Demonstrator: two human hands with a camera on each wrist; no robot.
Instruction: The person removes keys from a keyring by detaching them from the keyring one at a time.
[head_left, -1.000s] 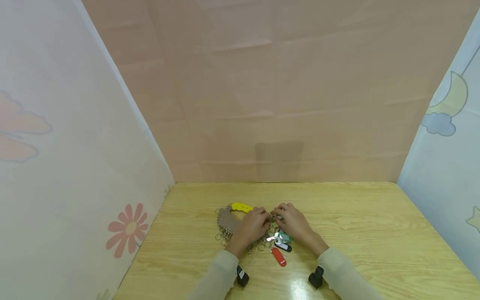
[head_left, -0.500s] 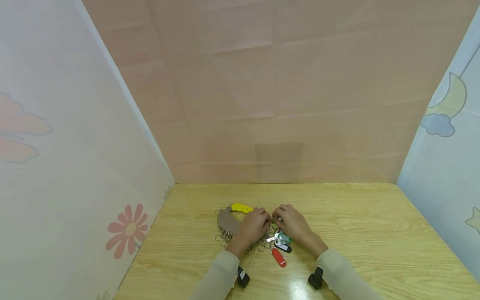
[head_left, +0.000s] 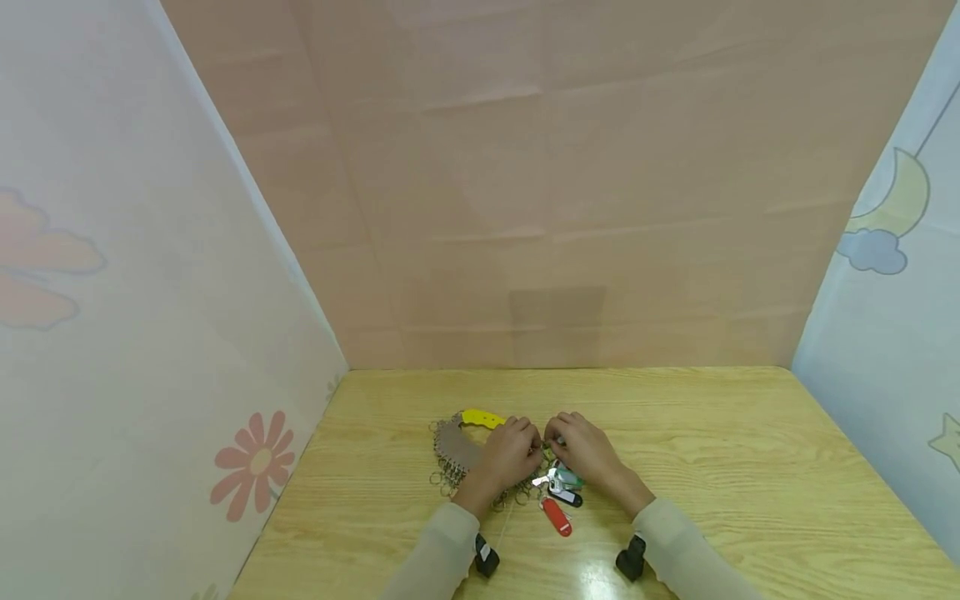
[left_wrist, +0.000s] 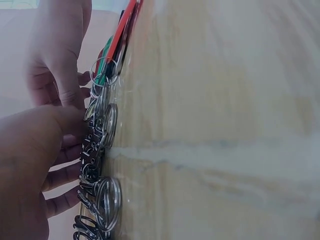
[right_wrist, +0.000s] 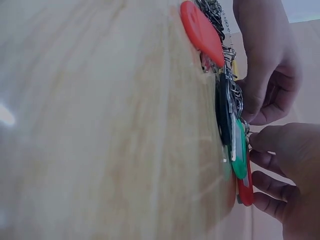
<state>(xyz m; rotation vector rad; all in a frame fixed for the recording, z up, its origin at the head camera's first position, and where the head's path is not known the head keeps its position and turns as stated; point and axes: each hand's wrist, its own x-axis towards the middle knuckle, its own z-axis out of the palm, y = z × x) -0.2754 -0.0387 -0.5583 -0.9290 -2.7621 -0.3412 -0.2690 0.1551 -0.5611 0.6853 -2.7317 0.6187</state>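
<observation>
Together, left hand [head_left: 512, 452], right hand [head_left: 588, 446], pinching key rings [left_wrist: 110, 126].

Tan back wall [head_left: 465, 167] | pale left wall [head_left: 150, 150], pink flower [head_left: 259, 461] | wood-grain table [head_left: 735, 450], glare [head_left: 597, 580]

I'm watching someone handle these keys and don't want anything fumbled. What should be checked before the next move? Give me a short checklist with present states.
1. Both at the work: ok; the left hand is over the curved brown plate, the right hand beside the key tags.
2. Secure pinch: cannot tell; the hands hide the exact contact.
3. The red key tag nearest the person is out of the way: ok; it lies on the table, clear of both hands.
4. The black key tag and green key tag are separated: not ok; they lie bunched with keys.
5. The yellow handle is fully exposed: not ok; in the head view the left hand appears to cover one end.
</observation>
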